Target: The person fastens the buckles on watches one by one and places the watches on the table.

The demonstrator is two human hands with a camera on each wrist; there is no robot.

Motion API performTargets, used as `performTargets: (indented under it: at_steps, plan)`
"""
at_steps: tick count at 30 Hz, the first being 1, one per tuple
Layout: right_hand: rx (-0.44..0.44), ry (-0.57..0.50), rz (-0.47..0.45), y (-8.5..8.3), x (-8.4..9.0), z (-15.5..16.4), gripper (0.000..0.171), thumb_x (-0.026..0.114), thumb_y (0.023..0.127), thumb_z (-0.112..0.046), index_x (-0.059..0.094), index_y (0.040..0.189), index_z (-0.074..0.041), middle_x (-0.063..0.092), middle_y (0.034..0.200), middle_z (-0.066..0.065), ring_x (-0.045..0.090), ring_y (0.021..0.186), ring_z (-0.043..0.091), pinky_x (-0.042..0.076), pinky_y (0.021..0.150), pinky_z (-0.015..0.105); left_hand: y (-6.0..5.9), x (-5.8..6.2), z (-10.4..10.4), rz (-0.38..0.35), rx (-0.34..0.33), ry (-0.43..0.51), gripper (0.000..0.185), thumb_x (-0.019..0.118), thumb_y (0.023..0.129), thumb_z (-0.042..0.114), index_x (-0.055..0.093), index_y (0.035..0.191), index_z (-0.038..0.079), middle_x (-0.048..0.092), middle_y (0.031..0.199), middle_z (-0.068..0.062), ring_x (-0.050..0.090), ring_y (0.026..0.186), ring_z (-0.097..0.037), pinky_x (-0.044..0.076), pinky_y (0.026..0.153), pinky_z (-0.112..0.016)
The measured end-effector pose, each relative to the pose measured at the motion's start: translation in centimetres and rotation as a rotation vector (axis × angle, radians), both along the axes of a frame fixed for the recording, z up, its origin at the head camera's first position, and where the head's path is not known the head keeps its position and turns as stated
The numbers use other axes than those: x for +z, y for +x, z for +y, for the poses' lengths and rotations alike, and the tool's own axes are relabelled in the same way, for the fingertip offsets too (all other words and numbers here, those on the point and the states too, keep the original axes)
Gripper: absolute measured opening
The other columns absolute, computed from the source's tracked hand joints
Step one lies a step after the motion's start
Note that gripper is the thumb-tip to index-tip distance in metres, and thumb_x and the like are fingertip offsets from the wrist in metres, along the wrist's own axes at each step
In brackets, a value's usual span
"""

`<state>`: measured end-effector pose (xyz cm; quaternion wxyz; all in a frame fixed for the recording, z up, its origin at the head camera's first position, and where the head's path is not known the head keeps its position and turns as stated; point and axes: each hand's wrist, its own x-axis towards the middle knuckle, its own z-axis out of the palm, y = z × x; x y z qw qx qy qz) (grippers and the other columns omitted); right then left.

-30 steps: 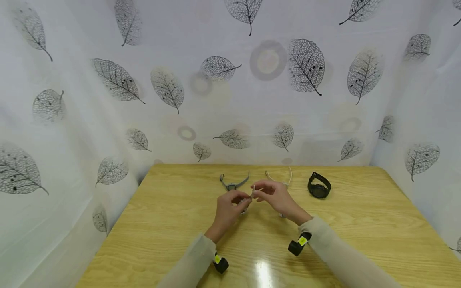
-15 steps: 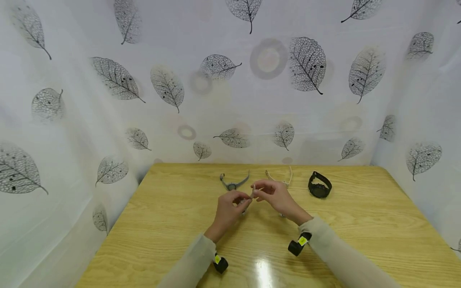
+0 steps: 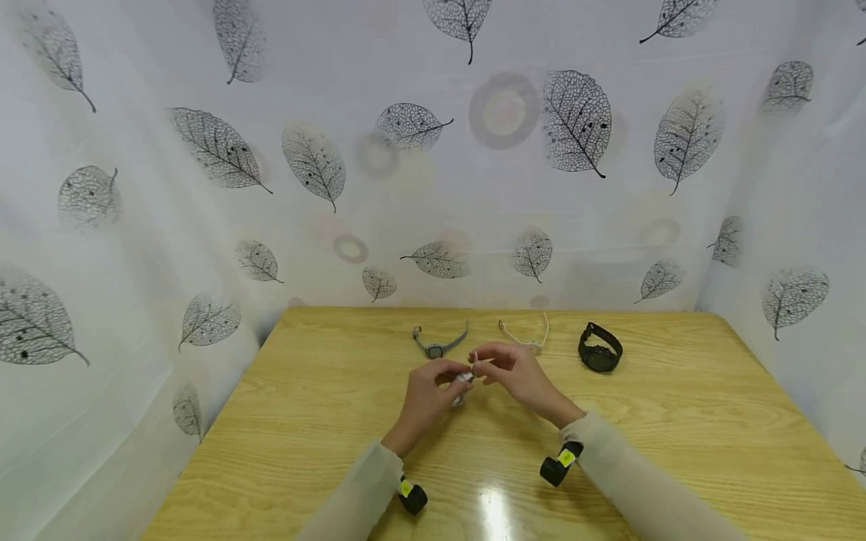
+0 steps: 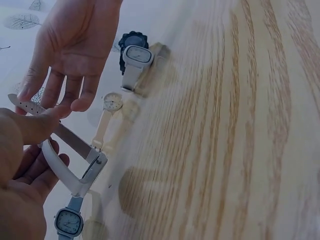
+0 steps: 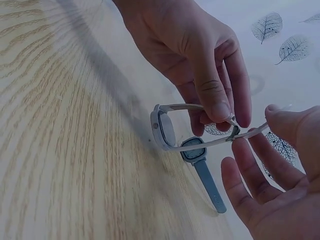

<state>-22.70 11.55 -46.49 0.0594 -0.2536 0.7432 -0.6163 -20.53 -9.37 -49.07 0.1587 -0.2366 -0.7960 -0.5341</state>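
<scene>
White wristwatch (image 5: 162, 129) with a square face hangs in the air just above the tabletop (image 3: 676, 421), held between both hands near the middle of the wooden surface. Left hand (image 3: 428, 391) pinches the buckle end of the strap: in the right wrist view its thumb and forefinger close on the buckle (image 5: 232, 131), with the other fingers curled behind. Right hand (image 3: 516, 370) pinches the perforated tail of the strap (image 4: 26, 105) between thumb and fingertips, the remaining fingers loosely bent; the tail runs through or against the buckle, and which of the two cannot be told. The strap forms a loop with the watch face at its far side.

Beyond the hands, along the back of the tabletop, lie three more watches. Leftmost is a grey-blue wristwatch (image 3: 438, 346) with a square face, its strap ends curving upward. Next, right of it, lies a slim cream wristwatch (image 3: 528, 340) with a small round dial, partly hidden behind the right hand in the head view. Furthest right sits a black digital watch (image 3: 598, 351), its strap fastened in a ring, well apart from the hands. A white curtain (image 3: 203, 113) printed with grey leaves surrounds the tabletop.
</scene>
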Motion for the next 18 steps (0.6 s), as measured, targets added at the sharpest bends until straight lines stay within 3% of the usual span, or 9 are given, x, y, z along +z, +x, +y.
performTargets:
  at_steps: [8,12,18]
  plan:
    - [-0.033,-0.025,-0.014,-0.05,-0.28,0.09,0.029,0.067,0.102,-0.019,0.068,0.127,-0.006,0.071,0.122,0.013,0.071,0.104,0.027,0.061,0.084,0.043,0.26,0.34,0.02,-0.195,0.027,0.156,0.019,0.081,0.088,0.005,0.077,0.107,0.004,0.075,0.107,-0.009,0.073,0.099,-0.027,0.060,0.085,-0.029]
    - [-0.070,-0.061,-0.016,-0.02,-0.37,0.07,0.032,0.069,0.101,-0.018,0.067,0.128,-0.001,0.072,0.121,0.015,0.071,0.102,0.028,0.061,0.083,0.041,0.28,0.46,0.15,-0.227,0.043,0.220,0.024,0.082,0.087,0.005,0.075,0.109,0.000,0.075,0.109,-0.013,0.072,0.102,-0.031,0.060,0.085,-0.029]
    - [-0.132,-0.058,0.017,0.26,-0.09,0.10,0.030,0.069,0.101,-0.022,0.071,0.125,-0.005,0.073,0.117,0.016,0.070,0.097,0.036,0.061,0.080,0.039,0.16,0.42,0.21,-0.213,0.047,0.286,0.027,0.082,0.085,-0.001,0.072,0.110,-0.006,0.074,0.107,-0.020,0.072,0.100,-0.038,0.061,0.084,-0.037]
